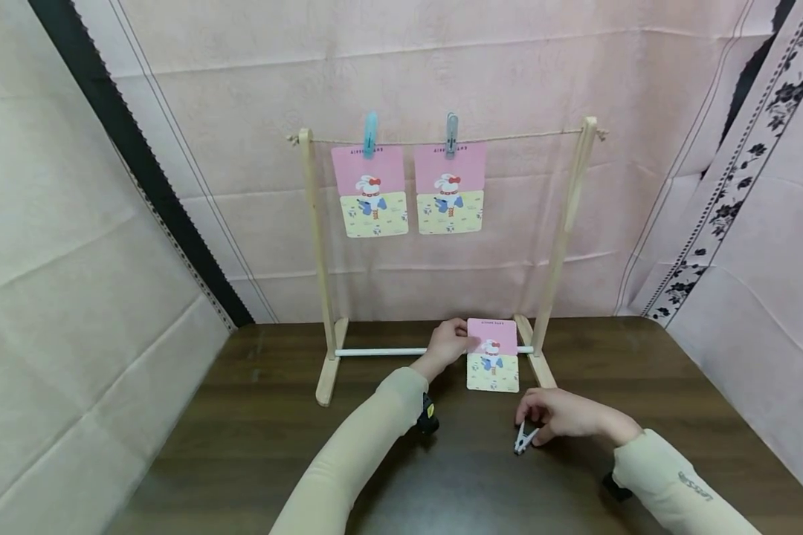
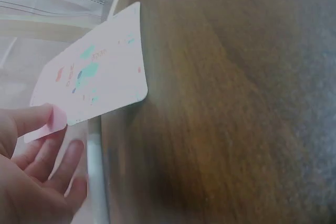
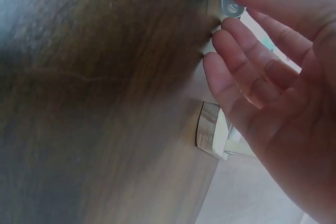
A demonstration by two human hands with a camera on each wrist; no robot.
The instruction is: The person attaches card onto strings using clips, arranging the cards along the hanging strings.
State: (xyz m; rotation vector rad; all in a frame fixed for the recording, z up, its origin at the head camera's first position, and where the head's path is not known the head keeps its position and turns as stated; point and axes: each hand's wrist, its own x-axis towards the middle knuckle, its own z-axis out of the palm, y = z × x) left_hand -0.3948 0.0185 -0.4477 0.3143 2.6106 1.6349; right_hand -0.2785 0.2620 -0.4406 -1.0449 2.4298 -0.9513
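In the head view my left hand (image 1: 450, 342) pinches the left edge of a pink-and-yellow card (image 1: 492, 375) printed with a cartoon figure. The card is upright in front of the rack's white lower bar (image 1: 381, 352). The left wrist view shows thumb and fingers on the card's pink end (image 2: 59, 119), its pale printed face (image 2: 105, 66) tilted above the tabletop. Low over the table, my right hand (image 1: 565, 414) pinches a grey clothespin (image 1: 523, 440) between thumb and fingers. Only part of that clothespin (image 3: 231, 6) shows in the right wrist view.
A wooden rack (image 1: 566, 223) with a cord (image 1: 522, 137) across its top stands at the table's back. Two matching cards (image 1: 372, 215) (image 1: 450, 215) hang there from a blue clothespin (image 1: 371, 134) and a grey-blue clothespin (image 1: 451, 134). Pale cloth (image 1: 442, 67) surrounds the brown table (image 1: 254, 446).
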